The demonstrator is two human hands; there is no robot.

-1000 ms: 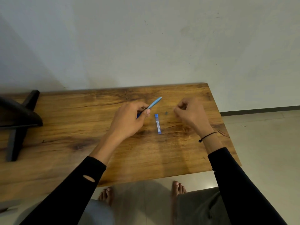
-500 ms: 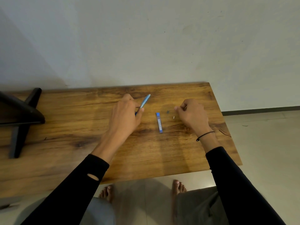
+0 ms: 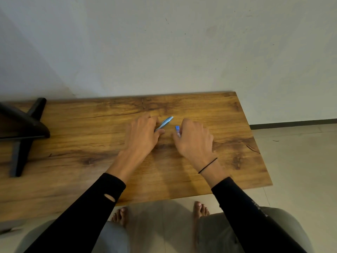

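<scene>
Fingers of the left hand are pinching the blue pen, its tip angling up and away. Right hand is curling over the little blue tube lying on the wooden table; can't tell if it's actually gripping it.

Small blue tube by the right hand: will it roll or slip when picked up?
Probably light: the small blue tube is slim and short beside the right hand covering its near end. It looks like smooth hard plastic, so likely stiff but slippery. It may roll on the flat wooden table if round; its cross-section is unclear.
</scene>
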